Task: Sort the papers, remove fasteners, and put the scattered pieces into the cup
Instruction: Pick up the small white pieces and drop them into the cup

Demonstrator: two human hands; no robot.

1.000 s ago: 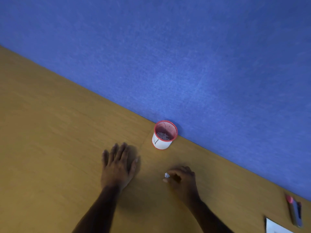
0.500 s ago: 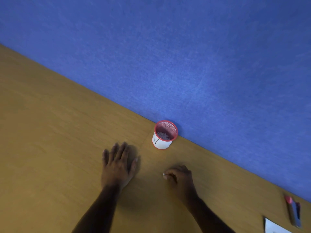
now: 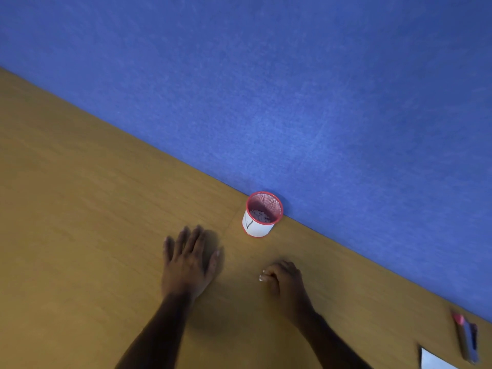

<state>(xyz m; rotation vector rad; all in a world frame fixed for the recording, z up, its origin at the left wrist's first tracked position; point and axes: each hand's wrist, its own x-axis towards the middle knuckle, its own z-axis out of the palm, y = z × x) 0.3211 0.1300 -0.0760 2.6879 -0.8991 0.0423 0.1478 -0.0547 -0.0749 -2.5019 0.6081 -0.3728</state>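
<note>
A red mesh cup (image 3: 259,227) with a white label stands on the wooden table (image 3: 80,209), against the blue wall. Small pale pieces lie in its bottom. My left hand (image 3: 187,259) rests flat on the table, fingers spread, to the lower left of the cup. To the right of it and below the cup, my right hand (image 3: 283,279) is curled on the table. Its fingers are closed over a small white piece, which they hide.
The blue wall panel (image 3: 292,89) runs diagonally behind the table. At the lower right corner lie a pink-and-blue fastener tool (image 3: 467,339) and the corner of a white paper (image 3: 432,360).
A small white piece showed at my right fingertips one second ago. The fingers have since curled over it. My left hand has stayed flat in place.
</note>
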